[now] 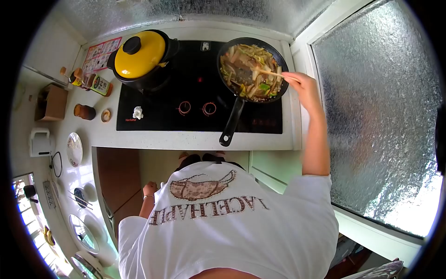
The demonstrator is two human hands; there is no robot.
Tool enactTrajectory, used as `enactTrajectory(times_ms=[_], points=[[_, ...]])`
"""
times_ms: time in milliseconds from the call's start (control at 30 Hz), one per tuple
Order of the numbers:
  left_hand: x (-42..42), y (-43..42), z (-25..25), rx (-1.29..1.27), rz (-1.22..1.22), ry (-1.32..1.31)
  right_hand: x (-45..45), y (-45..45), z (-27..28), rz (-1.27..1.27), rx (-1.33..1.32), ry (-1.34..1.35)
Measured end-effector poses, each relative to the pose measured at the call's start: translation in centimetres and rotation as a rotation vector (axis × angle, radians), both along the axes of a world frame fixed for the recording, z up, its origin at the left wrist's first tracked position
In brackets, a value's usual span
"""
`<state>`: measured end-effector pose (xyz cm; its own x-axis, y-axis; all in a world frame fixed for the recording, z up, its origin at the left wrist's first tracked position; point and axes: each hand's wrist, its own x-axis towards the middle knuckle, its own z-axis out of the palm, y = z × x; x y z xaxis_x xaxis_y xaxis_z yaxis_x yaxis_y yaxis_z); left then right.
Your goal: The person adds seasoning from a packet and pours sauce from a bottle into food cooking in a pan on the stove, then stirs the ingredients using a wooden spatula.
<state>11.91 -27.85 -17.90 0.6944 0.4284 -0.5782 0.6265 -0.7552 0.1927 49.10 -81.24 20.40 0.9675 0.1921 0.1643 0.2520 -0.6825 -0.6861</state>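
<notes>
Fingers of the right hand (304,87) grasp wooden chopsticks (273,73) over food (264,87) in the pan (233,117). The left hand (149,189) hangs low (its grip, one cannot tell).

black pan (275,49) | tan chopsticks (271,72) | pot lid (151,53) — yellow | shirt (241,237) — white, brown lettering (216,209)

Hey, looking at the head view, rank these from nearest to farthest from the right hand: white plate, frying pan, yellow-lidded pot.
From the right hand:
1. Frying pan, right side of the cooktop.
2. Yellow-lidded pot, the cooktop's far left.
3. White plate, left on the counter.
</notes>
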Motion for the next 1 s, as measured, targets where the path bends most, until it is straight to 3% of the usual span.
enactTrajectory(times_ms=[100,200,333,367,467,600,733,800,867,1000], points=[[0.1,-0.5,0.6,-0.09,0.06,-0.015,-1.7,-1.2,2.4,0.141,-0.035,0.202],[-0.4,-0.4,0.0,-0.074,0.051,-0.066,-0.9,0.2,0.9,0.314,-0.179,0.182],[-1.6,1.2,-2.8,-0.026,-0.048,-0.068,1.7,1.4,-1.5,0.157,-0.128,-0.003],[-1.6,1.5,-3.0,-0.056,-0.057,-0.036,1.7,1.2,-1.0,0.106,-0.061,0.058],[-0.1,0.1,1.0,-0.097,0.066,-0.021,0.8,-1.1,1.7,0.168,-0.136,0.059],[-0.6,0.5,0.1,-0.119,0.096,-0.031,-0.1,-2.1,2.8,0.268,-0.267,0.223],[-1.8,1.4,-3.3,-0.066,-0.027,-0.037,1.7,-0.8,-0.9,0.219,-0.153,-0.016],[-1.3,1.1,-2.3,-0.098,-0.06,-0.046,1.7,-0.7,-0.7,0.205,-0.141,-0.06],[-0.5,0.2,-1.0,-0.037,-0.022,0.003,0.9,-1.3,0.9,0.05,-0.097,-0.008],[-0.1,-0.1,-0.1,-0.048,0.004,-0.006,2.2,-3.2,-2.1,-0.098,-0.069,-0.117]])
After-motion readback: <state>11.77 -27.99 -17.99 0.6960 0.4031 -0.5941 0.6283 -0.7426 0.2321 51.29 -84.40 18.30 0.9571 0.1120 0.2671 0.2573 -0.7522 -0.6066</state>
